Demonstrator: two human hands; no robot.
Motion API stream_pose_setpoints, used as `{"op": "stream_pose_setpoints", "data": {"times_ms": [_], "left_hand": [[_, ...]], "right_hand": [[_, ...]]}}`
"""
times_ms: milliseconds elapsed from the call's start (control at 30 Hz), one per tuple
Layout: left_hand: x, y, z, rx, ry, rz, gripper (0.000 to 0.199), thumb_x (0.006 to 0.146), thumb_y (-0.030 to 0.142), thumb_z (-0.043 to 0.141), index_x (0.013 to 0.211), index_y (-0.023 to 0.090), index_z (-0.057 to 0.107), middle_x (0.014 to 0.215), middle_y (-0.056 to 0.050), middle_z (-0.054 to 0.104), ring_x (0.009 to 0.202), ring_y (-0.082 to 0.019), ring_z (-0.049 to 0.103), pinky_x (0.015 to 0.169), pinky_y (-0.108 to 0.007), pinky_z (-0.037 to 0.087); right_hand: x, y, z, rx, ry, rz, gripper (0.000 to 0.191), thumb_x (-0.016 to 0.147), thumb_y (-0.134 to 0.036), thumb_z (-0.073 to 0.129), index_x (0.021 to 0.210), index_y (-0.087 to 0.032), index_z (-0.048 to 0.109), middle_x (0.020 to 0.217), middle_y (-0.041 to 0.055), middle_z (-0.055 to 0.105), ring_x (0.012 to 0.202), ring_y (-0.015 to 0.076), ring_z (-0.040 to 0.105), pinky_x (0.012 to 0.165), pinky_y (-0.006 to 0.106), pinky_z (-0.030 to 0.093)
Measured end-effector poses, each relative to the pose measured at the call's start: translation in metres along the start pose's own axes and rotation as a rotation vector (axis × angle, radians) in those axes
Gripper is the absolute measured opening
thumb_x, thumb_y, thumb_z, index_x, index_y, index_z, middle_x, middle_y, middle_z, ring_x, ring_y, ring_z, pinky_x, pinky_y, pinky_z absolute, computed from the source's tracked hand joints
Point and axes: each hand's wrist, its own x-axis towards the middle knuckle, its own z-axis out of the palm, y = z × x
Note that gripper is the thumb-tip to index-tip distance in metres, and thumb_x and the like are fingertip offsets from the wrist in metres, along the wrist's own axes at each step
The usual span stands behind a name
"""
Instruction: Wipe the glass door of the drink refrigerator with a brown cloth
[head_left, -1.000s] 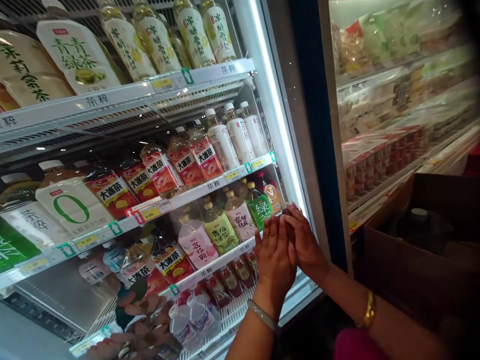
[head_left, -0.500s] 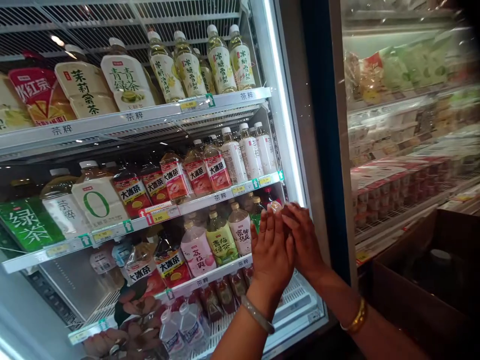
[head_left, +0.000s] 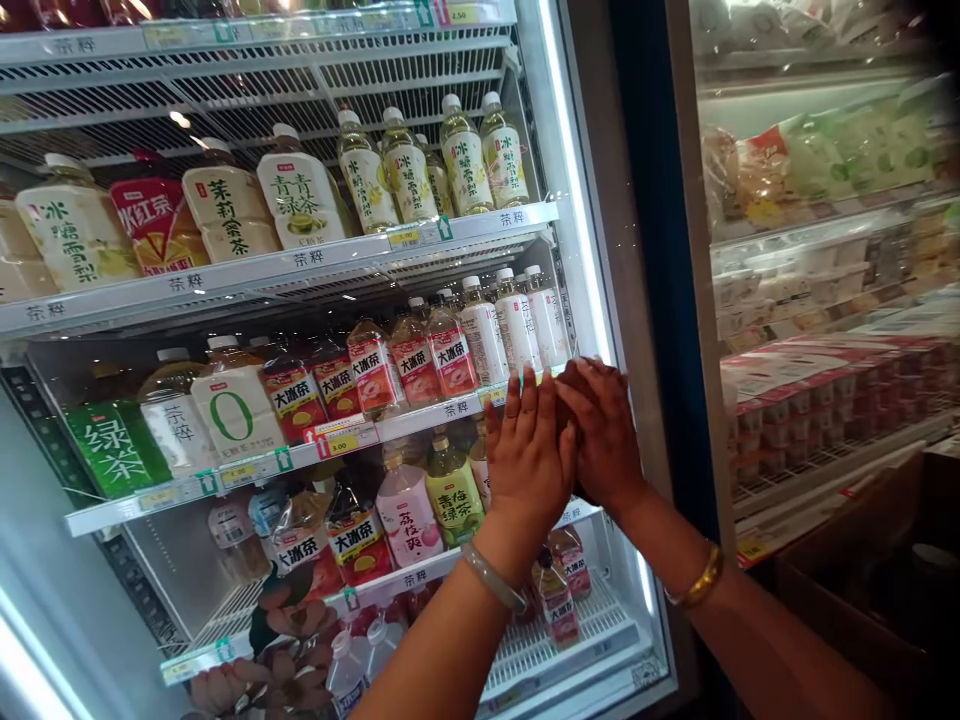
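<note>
Both my hands are raised in front of a lit drinks cooler. My left hand [head_left: 529,450], with a pale bangle at the wrist, shows its back, the fingers stretched upward and nothing in them. Beside it, my right hand [head_left: 606,430] has a gold bracelet and spread, slightly bent fingers, with nothing seen in it. The hands overlap or touch near the thumbs. They cover part of a shelf edge [head_left: 457,410] and some bottles. Left of them stand a yellow-green bottle [head_left: 454,490] and a pink bottle [head_left: 405,510]; white-labelled bottles [head_left: 517,325] are above.
Shelves hold more bottles, among them a large white one [head_left: 236,410] and a green one [head_left: 116,440]. At the right, past a dark post [head_left: 652,250], another chiller holds red-and-white packs [head_left: 817,390] and bagged goods [head_left: 862,150]. A dark box [head_left: 847,600] is at the lower right.
The view has shifted, so the shelves sit lower and more to the right, and a higher shelf edge shows. Both hands appear slightly higher against the frame, still close together.
</note>
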Motion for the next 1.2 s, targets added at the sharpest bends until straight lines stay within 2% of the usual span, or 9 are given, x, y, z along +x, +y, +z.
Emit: {"op": "stream_pose_setpoints", "data": {"times_ms": [233,400,467,600,733,833,933,1033,1200], "left_hand": [[0.002,-0.007,-0.004,0.032,-0.008,-0.026,0.071,0.105,0.027,0.042,0.169,0.012,0.016,0.173,-0.014,0.031,0.165,-0.023,0.015,0.136,-0.045,0.001],[0.017,-0.032,-0.019,0.072,0.069,-0.086,0.071,0.106,0.024,0.039,0.17,0.013,0.01,0.173,-0.015,0.029,0.164,-0.024,0.019,0.137,-0.048,0.007],[0.025,-0.041,-0.023,0.071,0.088,-0.077,0.073,0.106,0.025,0.039,0.17,0.013,0.007,0.174,-0.015,0.026,0.164,-0.024,0.019,0.136,-0.048,0.012],[0.024,-0.047,-0.021,0.093,0.098,-0.036,0.074,0.105,0.026,0.042,0.17,0.014,0.007,0.173,-0.014,0.028,0.163,-0.024,0.022,0.137,-0.048,0.01],[0.016,-0.047,-0.019,0.107,0.127,-0.043,0.073,0.105,0.022,0.041,0.169,0.013,0.01,0.171,-0.014,0.032,0.163,-0.023,0.023,0.137,-0.045,0.008],[0.014,-0.047,-0.02,0.096,0.145,-0.03,0.073,0.104,0.022,0.041,0.169,0.012,0.009,0.172,-0.015,0.031,0.164,-0.023,0.019,0.137,-0.047,0.008],[0.014,-0.047,-0.02,0.084,0.171,-0.019,0.075,0.103,0.022,0.042,0.169,0.012,0.009,0.172,-0.014,0.03,0.164,-0.022,0.016,0.137,-0.047,0.007],[0.014,-0.046,-0.019,0.083,0.177,-0.032,0.075,0.102,0.023,0.043,0.169,0.012,0.01,0.172,-0.014,0.031,0.164,-0.023,0.017,0.137,-0.047,0.007],[0.012,-0.046,-0.02,0.048,0.201,-0.056,0.075,0.103,0.023,0.042,0.169,0.011,0.008,0.172,-0.016,0.03,0.163,-0.025,0.022,0.136,-0.049,0.014]], "right_hand": [[-0.027,-0.03,0.002,0.048,0.046,0.076,0.053,0.094,-0.017,0.065,0.144,-0.023,0.051,0.151,0.0173,0.053,0.15,0.0355,0.045,0.121,0.069,0.042],[0.032,-0.016,0.01,0.072,-0.065,-0.144,0.049,0.093,-0.018,0.067,0.14,-0.028,0.054,0.147,0.0123,0.058,0.148,0.0335,0.047,0.123,0.066,0.041],[0.053,0.0,0.008,0.056,-0.027,-0.11,0.055,0.091,-0.02,0.07,0.142,-0.029,0.052,0.148,0.012,0.056,0.146,0.0335,0.049,0.121,0.064,0.045],[0.04,-0.007,0.008,0.008,0.095,0.015,0.057,0.091,-0.022,0.07,0.144,-0.029,0.05,0.148,0.0142,0.054,0.145,0.0365,0.049,0.118,0.069,0.044],[0.039,-0.03,0.018,0.065,-0.027,-0.16,0.047,0.092,-0.019,0.066,0.137,-0.028,0.055,0.143,0.0116,0.059,0.146,0.033,0.05,0.121,0.062,0.045],[0.07,-0.013,0.016,0.063,-0.065,-0.276,0.046,0.093,-0.023,0.067,0.137,-0.03,0.056,0.143,0.0101,0.059,0.144,0.0323,0.052,0.123,0.061,0.043],[0.077,0.009,0.006,0.024,-0.008,-0.156,0.053,0.091,-0.024,0.07,0.142,-0.03,0.053,0.147,0.0111,0.056,0.144,0.0333,0.05,0.122,0.061,0.043],[0.05,0.002,0.005,-0.017,0.054,-0.047,0.057,0.091,-0.022,0.067,0.145,-0.03,0.05,0.151,0.0118,0.052,0.146,0.0361,0.047,0.119,0.066,0.043],[0.058,-0.028,0.025,0.116,-0.061,-0.273,0.049,0.093,-0.022,0.062,0.141,-0.03,0.053,0.144,0.0088,0.059,0.148,0.0312,0.047,0.123,0.059,0.043]]}}
